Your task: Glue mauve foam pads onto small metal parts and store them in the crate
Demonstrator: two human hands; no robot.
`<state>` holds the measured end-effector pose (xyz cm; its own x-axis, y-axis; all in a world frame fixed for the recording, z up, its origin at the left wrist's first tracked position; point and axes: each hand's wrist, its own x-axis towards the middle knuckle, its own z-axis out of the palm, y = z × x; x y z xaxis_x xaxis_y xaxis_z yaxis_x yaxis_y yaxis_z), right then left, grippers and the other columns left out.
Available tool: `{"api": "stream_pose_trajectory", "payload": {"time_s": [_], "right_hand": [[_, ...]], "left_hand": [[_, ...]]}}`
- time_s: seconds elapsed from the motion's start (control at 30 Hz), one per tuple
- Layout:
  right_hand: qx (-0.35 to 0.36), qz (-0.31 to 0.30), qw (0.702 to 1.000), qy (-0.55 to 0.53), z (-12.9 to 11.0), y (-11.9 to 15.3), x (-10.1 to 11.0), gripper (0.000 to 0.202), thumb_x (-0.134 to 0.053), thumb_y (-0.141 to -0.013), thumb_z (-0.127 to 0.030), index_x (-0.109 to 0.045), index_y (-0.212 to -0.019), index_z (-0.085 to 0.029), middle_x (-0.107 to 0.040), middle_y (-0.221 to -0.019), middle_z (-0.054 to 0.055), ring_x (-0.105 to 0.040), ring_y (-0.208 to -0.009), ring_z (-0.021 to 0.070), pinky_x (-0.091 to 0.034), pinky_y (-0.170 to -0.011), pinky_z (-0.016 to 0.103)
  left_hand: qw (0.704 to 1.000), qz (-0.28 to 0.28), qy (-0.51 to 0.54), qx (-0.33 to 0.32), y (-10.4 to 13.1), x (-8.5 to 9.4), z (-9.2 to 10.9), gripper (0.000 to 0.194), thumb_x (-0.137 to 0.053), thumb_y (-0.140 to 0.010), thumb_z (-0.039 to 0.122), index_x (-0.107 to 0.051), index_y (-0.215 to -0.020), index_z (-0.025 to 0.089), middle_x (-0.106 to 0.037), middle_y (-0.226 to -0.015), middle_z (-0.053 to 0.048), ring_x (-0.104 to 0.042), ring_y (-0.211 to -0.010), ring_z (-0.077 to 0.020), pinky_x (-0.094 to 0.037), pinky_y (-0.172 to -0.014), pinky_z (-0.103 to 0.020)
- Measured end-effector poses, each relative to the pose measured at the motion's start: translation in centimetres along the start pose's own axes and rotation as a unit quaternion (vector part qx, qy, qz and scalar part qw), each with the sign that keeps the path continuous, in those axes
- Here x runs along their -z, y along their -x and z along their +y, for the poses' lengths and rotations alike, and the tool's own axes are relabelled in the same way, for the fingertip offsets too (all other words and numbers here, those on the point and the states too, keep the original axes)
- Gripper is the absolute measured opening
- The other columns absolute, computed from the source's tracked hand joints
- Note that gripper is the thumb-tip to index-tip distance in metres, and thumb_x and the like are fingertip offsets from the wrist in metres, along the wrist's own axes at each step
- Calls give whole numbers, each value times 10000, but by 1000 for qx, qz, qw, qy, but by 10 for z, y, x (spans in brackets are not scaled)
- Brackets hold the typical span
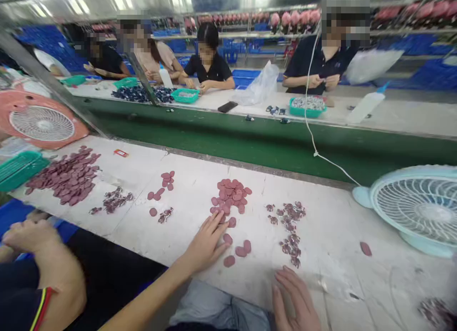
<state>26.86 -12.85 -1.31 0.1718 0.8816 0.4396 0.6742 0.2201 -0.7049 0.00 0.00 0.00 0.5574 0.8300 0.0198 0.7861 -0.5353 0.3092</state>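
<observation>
handling discs (232, 194) calls for light, flat contact: left hand (207, 239) open on them; right hand (295, 300) open, at its four o'clock.

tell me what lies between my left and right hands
A few red discs on the table, nearer the left hand than the right hand, in the head view.

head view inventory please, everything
near table: one, white, foreground
oval pieces: many, dull red, near table
mottled parts: many, brownish, near table
packet: one, red, left
fans: two, orange left, blue right
far bench: one, white top, behind
navy parts: many, navy, far bench
trays: several, green, far bench, left
bottles: several, white, far bench
people: several, mostly dark tops, behind, left
left hand: one, bare, at oval pieces
right hand: one, bare, lower right
</observation>
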Motion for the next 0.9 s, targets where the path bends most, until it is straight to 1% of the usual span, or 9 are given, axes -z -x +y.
{"api": "stream_pose_trajectory", "payload": {"time_s": [0.1,0.17,0.27,0.33,0.43,0.5,0.6,0.73,0.9], "right_hand": [[-44,-33,998,-28,-6,5,14,260,-650,-838,-268,-717,-1086,-307,-723,-1095,87,-687,-1025,349,-587,-861,557],[-116,-24,991,-69,-8,10,21,238,-664,-830,-308,-732,-1059,-314,-727,-1072,82,-690,-998,346,-581,-864,549],[-264,30,945,-190,-11,15,29,197,-708,-806,-388,-758,-975,-298,-721,-953,82,-687,-882,308,-587,-804,492],[-369,74,861,-342,-14,13,35,269,-715,-781,-498,-769,-897,-262,-666,-795,74,-641,-700,236,-581,-640,393],[-490,120,651,-566,-16,0,51,547,-611,-771,-692,-768,-943,-196,-532,-722,44,-463,-502,113,-445,-407,259],[-522,136,554,-634,-16,-13,61,632,-544,-823,-706,-734,-1092,-166,-492,-758,35,-398,-472,73,-378,-351,210],[-508,165,523,-664,-13,-31,70,544,-482,-935,-615,-672,-1193,-175,-458,-752,-3,-404,-467,42,-349,-349,142],[-450,190,494,-719,-5,-40,69,291,-466,-1016,-418,-639,-1118,-207,-439,-703,-57,-478,-480,-4,-364,-418,61],[-436,165,367,-805,-1,-33,64,236,-598,-959,-329,-546,-1136,-182,-498,-705,-63,-501,-504,29,-437,-437,102]], "left_hand": [[999,-30,-2,-35,3,0,21,731,-462,-958,543,-241,-1567,205,-144,-1674,-149,-93,-1543,-351,-229,-1207,-568],[997,-51,-5,-65,1,0,33,773,-458,-942,590,-220,-1574,213,-144,-1673,-153,-86,-1539,-376,-202,-1202,-606],[991,-72,-9,-113,-8,1,45,795,-451,-924,633,-255,-1562,200,-177,-1661,-179,-124,-1525,-415,-199,-1180,-653],[991,-55,-15,-123,-18,4,50,787,-476,-914,632,-315,-1535,177,-229,-1642,-200,-159,-1510,-439,-218,-1159,-674],[990,-10,-15,-139,-31,11,56,607,-524,-940,515,-470,-1422,151,-434,-1537,-190,-333,-1441,-398,-268,-1153,-632],[986,-1,-8,-167,-37,14,58,390,-538,-958,398,-590,-1265,162,-613,-1352,-138,-510,-1292,-318,-377,-1109,-536],[982,-10,-9,-190,-42,13,61,187,-540,-959,275,-663,-1062,178,-710,-1088,-74,-626,-1049,-246,-506,-935,-421],[981,-11,-19,-194,-47,10,63,175,-517,-956,191,-673,-1029,163,-701,-1110,-90,-653,-980,-223,-543,-844,-372],[975,-27,-20,-221,-52,10,60,196,-499,-958,156,-684,-1015,183,-695,-1193,-77,-671,-1016,-211,-551,-855,-341]]}}
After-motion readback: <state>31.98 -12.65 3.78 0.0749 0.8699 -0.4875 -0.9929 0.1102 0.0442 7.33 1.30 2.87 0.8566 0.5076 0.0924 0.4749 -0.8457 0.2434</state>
